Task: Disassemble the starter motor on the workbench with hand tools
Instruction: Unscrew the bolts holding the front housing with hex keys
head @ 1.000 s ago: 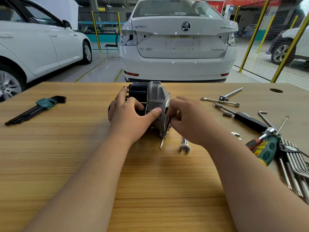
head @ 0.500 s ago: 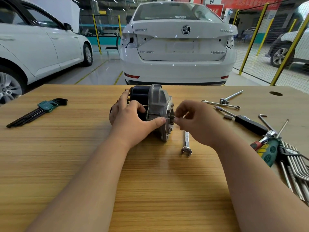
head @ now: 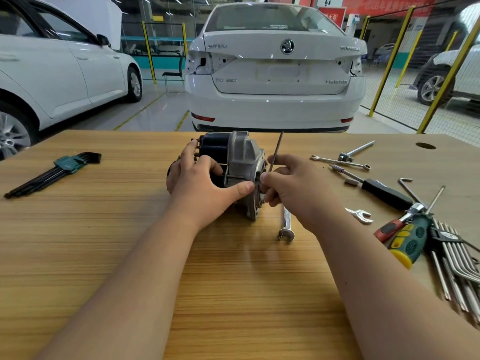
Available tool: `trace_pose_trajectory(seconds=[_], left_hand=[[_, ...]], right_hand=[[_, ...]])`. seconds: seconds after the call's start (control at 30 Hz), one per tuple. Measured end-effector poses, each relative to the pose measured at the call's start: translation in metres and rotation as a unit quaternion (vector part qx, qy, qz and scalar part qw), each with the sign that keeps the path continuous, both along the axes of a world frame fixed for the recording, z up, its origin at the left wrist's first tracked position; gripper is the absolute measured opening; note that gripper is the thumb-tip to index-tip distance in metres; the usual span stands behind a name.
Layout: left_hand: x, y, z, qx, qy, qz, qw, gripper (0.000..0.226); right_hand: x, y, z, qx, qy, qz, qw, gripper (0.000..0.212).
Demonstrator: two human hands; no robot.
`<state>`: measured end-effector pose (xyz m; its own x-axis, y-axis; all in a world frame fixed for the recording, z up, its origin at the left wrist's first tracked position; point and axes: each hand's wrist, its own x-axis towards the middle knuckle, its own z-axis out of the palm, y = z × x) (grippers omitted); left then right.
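On the workbench (head: 104,242) our left hand (head: 200,183) grips the starter motor (head: 241,157); our right hand (head: 298,188) pinches a long bolt (head: 276,149), apparently free. Next we lay it aside.

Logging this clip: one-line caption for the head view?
Left hand grips the starter motor while the right hand pinches a long thin rod.

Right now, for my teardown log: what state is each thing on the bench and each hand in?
Grey-and-black starter motor: resting on the workbench, gripped by left hand.
Thin metal rod: pinched by right hand, pointing up.
Silver open-end spanner: lying flat, untouched.
Black hex keys in green holder: lying flat, untouched.
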<state>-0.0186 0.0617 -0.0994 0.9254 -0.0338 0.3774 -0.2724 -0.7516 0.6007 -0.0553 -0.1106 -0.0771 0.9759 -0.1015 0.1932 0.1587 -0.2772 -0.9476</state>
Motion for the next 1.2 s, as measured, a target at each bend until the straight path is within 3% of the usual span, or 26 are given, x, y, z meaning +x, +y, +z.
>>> trace_pose_trajectory(seconds=[0.4,0.57,0.63,0.73,1.2], left_hand=[[0.000,0.000,-0.001,-0.002,0.001,0.001,1.000,0.055],[-0.001,0.000,0.000,-0.003,0.002,0.000,1.000,0.054],[-0.001,0.000,0.000,-0.006,0.005,-0.001,1.000,0.055],[-0.001,0.000,0.000,-0.009,0.005,-0.001,1.000,0.056],[-0.002,-0.001,0.000,-0.019,0.004,-0.005,1.000,0.056]], right_hand=[[0.007,0.003,0.000,0.052,0.045,0.000,0.998,0.044],[0.007,0.004,-0.001,0.014,0.035,-0.019,0.999,0.053],[0.008,0.003,-0.001,0.040,0.051,-0.008,0.998,0.042],[0.010,0.003,0.002,0.155,0.107,0.016,0.982,0.004],[0.015,-0.001,0.000,0.215,0.167,0.032,0.962,0.007]])
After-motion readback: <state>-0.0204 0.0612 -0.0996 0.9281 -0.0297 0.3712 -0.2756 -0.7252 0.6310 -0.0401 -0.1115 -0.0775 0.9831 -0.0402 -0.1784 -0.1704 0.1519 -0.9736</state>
